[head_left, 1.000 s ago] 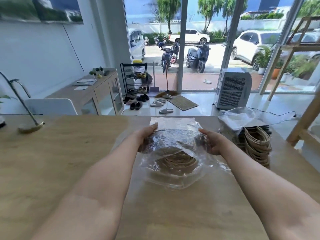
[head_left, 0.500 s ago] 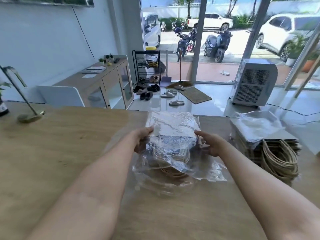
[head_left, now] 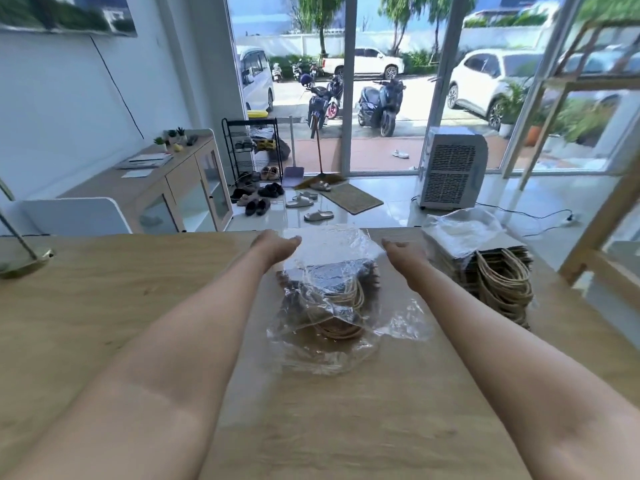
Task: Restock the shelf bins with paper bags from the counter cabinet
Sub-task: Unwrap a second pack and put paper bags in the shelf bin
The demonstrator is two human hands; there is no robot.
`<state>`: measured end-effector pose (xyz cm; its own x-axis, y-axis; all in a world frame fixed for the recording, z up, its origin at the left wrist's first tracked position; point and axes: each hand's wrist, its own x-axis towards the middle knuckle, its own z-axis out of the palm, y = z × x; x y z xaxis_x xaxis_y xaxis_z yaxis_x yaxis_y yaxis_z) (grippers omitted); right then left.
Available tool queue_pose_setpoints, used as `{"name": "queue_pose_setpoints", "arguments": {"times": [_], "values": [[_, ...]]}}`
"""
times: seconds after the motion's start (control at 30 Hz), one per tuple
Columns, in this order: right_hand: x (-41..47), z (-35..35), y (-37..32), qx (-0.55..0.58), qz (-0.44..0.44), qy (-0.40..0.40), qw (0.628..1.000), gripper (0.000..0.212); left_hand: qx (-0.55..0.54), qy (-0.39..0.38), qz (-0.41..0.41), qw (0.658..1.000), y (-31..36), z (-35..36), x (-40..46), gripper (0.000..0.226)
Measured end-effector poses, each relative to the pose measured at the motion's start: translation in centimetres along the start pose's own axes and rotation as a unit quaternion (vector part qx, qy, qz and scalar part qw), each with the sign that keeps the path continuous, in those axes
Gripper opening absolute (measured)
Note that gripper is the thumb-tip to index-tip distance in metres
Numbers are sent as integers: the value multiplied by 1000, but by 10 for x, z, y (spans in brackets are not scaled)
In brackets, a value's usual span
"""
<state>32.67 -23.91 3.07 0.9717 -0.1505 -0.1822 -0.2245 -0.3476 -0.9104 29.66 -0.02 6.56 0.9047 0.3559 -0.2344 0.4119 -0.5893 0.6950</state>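
Observation:
A pack of brown paper bags with rope handles lies in loose clear plastic wrap on the wooden table, straight ahead of me. My left hand reaches to the wrap's far left corner, fingers fairly straight, fingertips touching the plastic. At the far right corner my right hand does the same, its fingers pointing inward at the wrap's edge. Neither hand plainly grips anything. A second stack of paper bags, partly under crumpled plastic, sits at the table's right side.
A brass lamp base stands at the table's left edge, with a white chair behind it. A wooden shelf frame rises at the right. Beyond the table are a low cabinet, a shoe rack, and an air cooler.
Both hands have left the sides of the pack and slid forward to the far corners of the plastic wrap. My view has tilted up slightly.

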Motion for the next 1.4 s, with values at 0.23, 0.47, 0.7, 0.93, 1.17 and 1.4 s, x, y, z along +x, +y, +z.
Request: {"name": "queue_pose_setpoints", "arguments": {"times": [0.23,0.47,0.7,0.93,1.17,1.4], "values": [[-59,-57,-5,-1,-74,67,995,37,28,-12,94,995,28,33,-26,72],[-72,-155,27,67,-25,162,984,23,41,-75,194,977,94,99,-72,66],[-36,-222,66,175,49,160,970,7,44,-92,197,975,147,159,-81,61],[10,-256,92,165,79,80,980,9,11,-88,155,984,187,210,-81,76],[28,-244,93,175,96,16,980,14,4,-87,117,989,196,223,-73,89],[25,-234,83,137,156,-31,978,26,16,-91,117,989,204,224,-63,57]]}}
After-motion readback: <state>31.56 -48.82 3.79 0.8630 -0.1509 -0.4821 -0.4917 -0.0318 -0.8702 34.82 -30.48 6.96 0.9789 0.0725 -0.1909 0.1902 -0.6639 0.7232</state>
